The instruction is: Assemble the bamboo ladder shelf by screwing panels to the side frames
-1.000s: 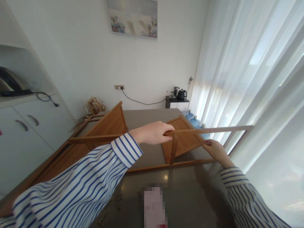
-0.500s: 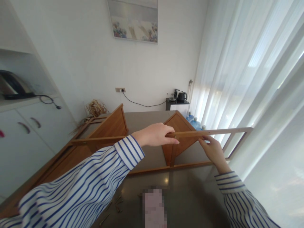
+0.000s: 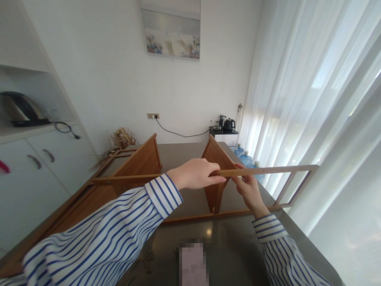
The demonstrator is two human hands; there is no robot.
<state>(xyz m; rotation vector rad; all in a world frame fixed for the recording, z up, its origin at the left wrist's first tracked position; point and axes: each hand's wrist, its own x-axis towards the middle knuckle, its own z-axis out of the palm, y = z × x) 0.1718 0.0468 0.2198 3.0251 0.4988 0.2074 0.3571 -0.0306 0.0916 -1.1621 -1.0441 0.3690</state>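
Observation:
A wooden shelf frame lies on its side across the table, its long upper rail (image 3: 268,170) running left to right in front of me. My left hand (image 3: 195,173) is closed over this rail, thumb below and fingers on top. Just right of it, my right hand (image 3: 248,191) pinches the near edge of a wooden shelf panel (image 3: 218,157), where it meets the rail; part of the fingers is hidden behind the rail. That panel stands tilted inside the frame. Further left, a second wooden panel (image 3: 139,157) stands between the rails.
Several screws (image 3: 148,260) lie on the dark table (image 3: 232,242) near me. A blurred pinkish object (image 3: 193,264) is at the front edge. A kettle (image 3: 22,109) stands on the left cabinet; water bottles (image 3: 246,158) and a curtain (image 3: 297,99) are at the right.
My right hand has moved left along the rail, and the shelf panel by it has turned to a more edge-on angle. My left hand keeps its hold on the rail.

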